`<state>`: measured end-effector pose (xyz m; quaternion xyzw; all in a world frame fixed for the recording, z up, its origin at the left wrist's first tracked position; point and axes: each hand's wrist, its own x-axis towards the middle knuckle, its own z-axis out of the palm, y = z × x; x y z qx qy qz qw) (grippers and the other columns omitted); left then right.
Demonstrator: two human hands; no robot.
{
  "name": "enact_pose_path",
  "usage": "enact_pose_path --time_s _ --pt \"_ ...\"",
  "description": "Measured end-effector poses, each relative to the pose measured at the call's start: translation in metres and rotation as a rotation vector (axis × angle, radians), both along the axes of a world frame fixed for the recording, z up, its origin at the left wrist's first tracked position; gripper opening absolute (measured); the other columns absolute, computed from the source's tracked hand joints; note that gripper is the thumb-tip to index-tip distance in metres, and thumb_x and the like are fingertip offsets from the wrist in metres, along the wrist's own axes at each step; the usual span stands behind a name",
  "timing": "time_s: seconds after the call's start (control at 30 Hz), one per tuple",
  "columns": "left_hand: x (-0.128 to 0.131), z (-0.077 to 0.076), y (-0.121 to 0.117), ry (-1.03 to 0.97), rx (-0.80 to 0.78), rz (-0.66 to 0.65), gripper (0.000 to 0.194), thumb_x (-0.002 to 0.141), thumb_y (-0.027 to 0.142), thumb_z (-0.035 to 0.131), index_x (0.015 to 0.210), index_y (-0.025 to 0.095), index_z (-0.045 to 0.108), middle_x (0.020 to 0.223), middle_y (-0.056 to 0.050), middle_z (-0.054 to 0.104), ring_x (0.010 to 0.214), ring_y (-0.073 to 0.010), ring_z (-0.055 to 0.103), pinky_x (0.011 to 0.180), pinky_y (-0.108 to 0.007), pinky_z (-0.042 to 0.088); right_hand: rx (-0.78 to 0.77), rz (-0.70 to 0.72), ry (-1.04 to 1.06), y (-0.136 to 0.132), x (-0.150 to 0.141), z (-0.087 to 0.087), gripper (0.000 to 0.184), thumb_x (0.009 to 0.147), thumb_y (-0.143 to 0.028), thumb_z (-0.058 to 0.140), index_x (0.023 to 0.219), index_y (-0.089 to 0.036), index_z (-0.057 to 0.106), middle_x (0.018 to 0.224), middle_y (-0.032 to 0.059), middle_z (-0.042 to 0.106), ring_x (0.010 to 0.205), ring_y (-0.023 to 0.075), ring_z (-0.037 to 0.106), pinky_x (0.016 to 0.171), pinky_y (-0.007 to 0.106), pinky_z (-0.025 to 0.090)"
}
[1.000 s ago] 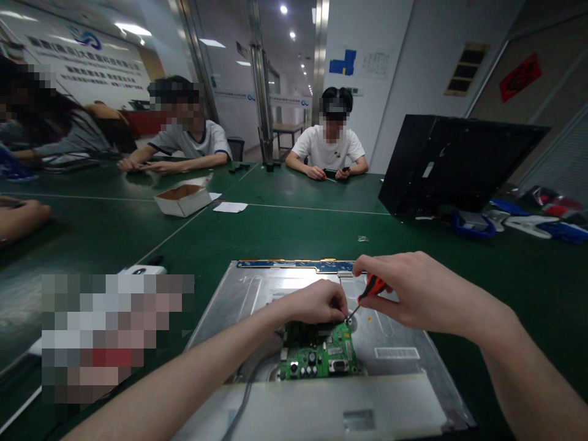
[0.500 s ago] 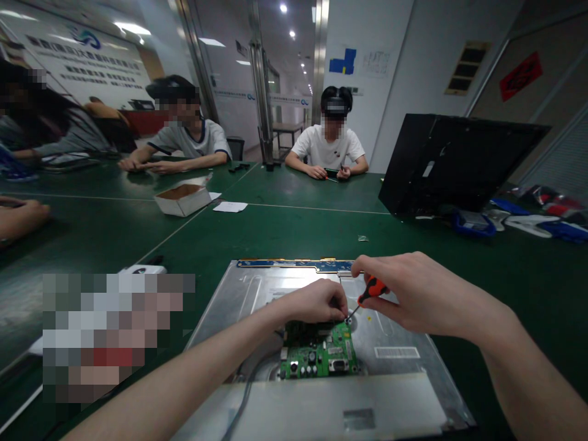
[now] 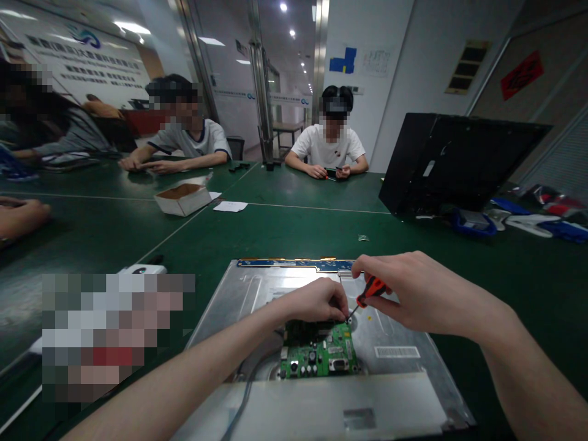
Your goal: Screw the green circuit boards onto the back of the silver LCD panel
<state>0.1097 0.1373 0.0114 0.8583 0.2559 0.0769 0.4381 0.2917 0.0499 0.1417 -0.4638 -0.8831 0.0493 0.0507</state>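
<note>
Screwdriver (image 3: 372, 289) slants from the arched right hand (image 3: 411, 289) toward the green board (image 3: 319, 350).

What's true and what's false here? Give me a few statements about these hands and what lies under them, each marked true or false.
1. The right hand holds a red-and-black screwdriver. True.
2. The left hand is at the far edge of the circuit board. True.
3. The circuit board is red. False: it is green.
4. A blue circuit strip runs along the far edge of the metal panel. True.
5. The screwdriver's tip is well away from the left hand. False: it is right by that hand's fingers.
</note>
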Motion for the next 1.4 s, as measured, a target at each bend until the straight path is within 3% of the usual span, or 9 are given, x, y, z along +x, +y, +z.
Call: enact_pose_path --time_s 0.27,0.4,0.6,0.8,0.93,1.13,1.4 --pt "-0.0005 0.002 -0.0008 0.004 0.015 0.005 0.012 0.073 0.005 0.07 0.078 0.015 0.072 0.073 0.001 0.068 0.072 -0.0144 0.062 0.067 -0.022 0.044 0.021 -0.056 -0.048 0.0029 0.0018 -0.0016 0.016 0.089 -0.037 0.059 0.102 -0.028 0.056 0.076 -0.0048 0.068 0.066 0.0171 0.062 0.054 0.027 0.033" --pt "-0.0006 0.0017 -0.0012 -0.002 -0.001 0.002 0.013 0.073 0.003 0.069 0.078 0.015 0.072 0.074 0.001 0.069 0.073 -0.0144 0.063 0.069 -0.022 0.045 0.024 -0.038 -0.044 0.0019 0.0008 -0.0013 0.012 0.09 -0.029 0.057 0.102 -0.027 0.055 0.077 -0.0041 0.068 0.065 0.0162 0.061 0.054 0.027 0.032" --pt "-0.0005 0.0017 -0.0016 0.001 -0.025 0.022 0.012 0.073 0.005 0.069 0.078 0.015 0.072 0.073 0.001 0.068 0.069 -0.0131 0.061 0.065 -0.021 0.044 -0.02 -0.001 0.009 -0.0018 -0.0009 0.0027 0.021 0.087 -0.021 0.058 0.107 -0.026 0.053 0.086 -0.0031 0.069 0.068 0.0149 0.062 0.055 0.026 0.035" --pt "-0.0008 0.0041 -0.0019 0.0 -0.009 0.003 0.012 0.072 0.004 0.069 0.077 0.016 0.071 0.071 0.002 0.067 0.068 -0.013 0.06 0.066 -0.021 0.043 0.022 -0.047 -0.045 0.0014 0.0003 0.0001 0.017 0.09 -0.037 0.057 0.102 -0.026 0.061 0.081 -0.0006 0.071 0.069 0.0182 0.064 0.055 0.028 0.036" --pt "-0.0008 0.0027 -0.0014 -0.002 -0.015 0.004 0.013 0.073 0.004 0.069 0.078 0.015 0.072 0.076 0.001 0.069 0.073 -0.0144 0.062 0.068 -0.022 0.044 0.017 -0.037 -0.037 0.0017 -0.0003 0.0001 0.01 0.09 -0.029 0.056 0.099 -0.026 0.06 0.079 -0.0022 0.07 0.067 0.0166 0.062 0.054 0.027 0.034" --pt "-0.0009 0.0019 -0.0011 0.002 0.007 0.013 0.011 0.073 0.005 0.07 0.078 0.014 0.072 0.076 0.0 0.068 0.072 -0.0147 0.062 0.067 -0.022 0.044 -0.036 0.019 0.02 -0.0025 -0.0008 0.0028 0.02 0.085 -0.017 0.057 0.103 -0.025 0.055 0.088 -0.0034 0.068 0.07 0.0149 0.061 0.057 0.027 0.035" --pt "-0.0012 0.0029 -0.0014 0.001 0.001 -0.008 0.011 0.073 0.005 0.068 0.078 0.015 0.071 0.075 0.001 0.068 0.071 -0.014 0.061 0.067 -0.022 0.044 0.034 -0.059 -0.059 0.0015 -0.0003 0.0001 0.012 0.091 -0.036 0.056 0.095 -0.026 0.06 0.079 -0.0016 0.07 0.067 0.0178 0.063 0.054 0.028 0.033"
